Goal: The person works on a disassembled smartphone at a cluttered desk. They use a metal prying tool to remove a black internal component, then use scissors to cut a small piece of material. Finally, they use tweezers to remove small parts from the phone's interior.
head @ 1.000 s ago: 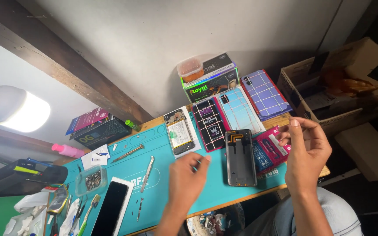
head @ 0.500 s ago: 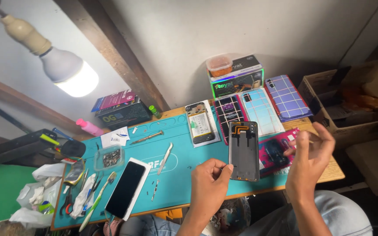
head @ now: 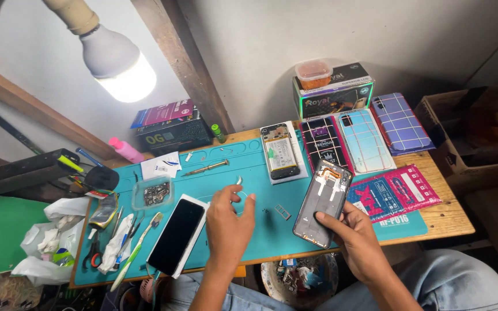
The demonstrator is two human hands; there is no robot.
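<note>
The right hand [head: 357, 235], raised half a second ago, now rests on the dark phone shell [head: 322, 203] at lower centre-right, fingers closed around its lower end; the left hand [head: 229, 222] has reached the tweezers [head: 241, 183], fingers pinched, so work resumes; teal mat [head: 226, 158] covers the wooden worktop [head: 446, 214]; bare bulb [head: 119, 66] upper left.

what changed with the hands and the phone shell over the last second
The right hand, raised off the bench a second ago, came down and took hold of the dark phone shell, now tilted. The left hand stayed over the teal mat, fingers at a small metal tool. The black-screened phone stayed put.
</note>
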